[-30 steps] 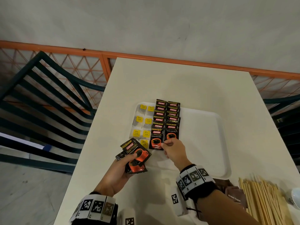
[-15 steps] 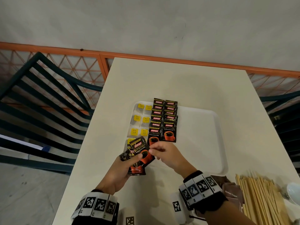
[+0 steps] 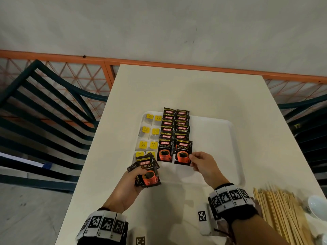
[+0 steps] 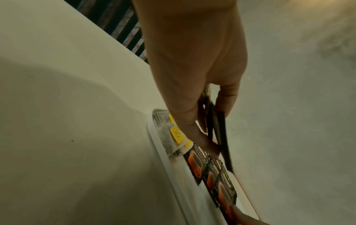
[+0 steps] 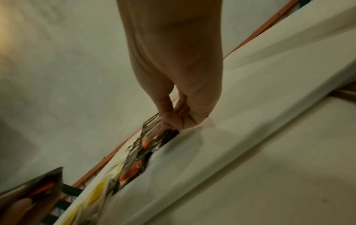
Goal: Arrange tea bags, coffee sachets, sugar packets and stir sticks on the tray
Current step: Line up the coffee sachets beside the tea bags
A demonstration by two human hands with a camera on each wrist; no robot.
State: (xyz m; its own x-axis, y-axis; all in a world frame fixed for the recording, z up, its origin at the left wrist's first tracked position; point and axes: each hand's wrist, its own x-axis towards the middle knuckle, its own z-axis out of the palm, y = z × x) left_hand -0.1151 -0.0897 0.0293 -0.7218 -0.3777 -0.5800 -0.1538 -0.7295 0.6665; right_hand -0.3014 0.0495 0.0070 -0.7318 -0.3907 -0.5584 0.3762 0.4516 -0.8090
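A white tray (image 3: 217, 138) lies on the cream table. Tea bags (image 3: 148, 138) with yellow tags fill its left side in two columns. Beside them lie two overlapping rows of black coffee sachets (image 3: 174, 128). My right hand (image 3: 198, 160) pinches the near right corner of a coffee sachet (image 3: 182, 153) lying at the front of the right row; the same pinch (image 5: 169, 121) shows in the right wrist view. My left hand (image 3: 134, 179) grips a small stack of coffee sachets (image 3: 147, 171) over the tray's near left corner, seen edge-on (image 4: 215, 129) in the left wrist view.
Wooden stir sticks (image 3: 279, 214) lie bundled at the near right of the table, next to brown packets (image 3: 223, 227) and a white dish (image 3: 318, 206). Dark green slatted chairs (image 3: 44, 112) stand left and right. An orange railing (image 3: 159, 63) runs behind the table.
My right hand took a sachet from the stack in my left hand, carried it right and laid it at the front of the right row. The left hand stayed near the tray's corner.
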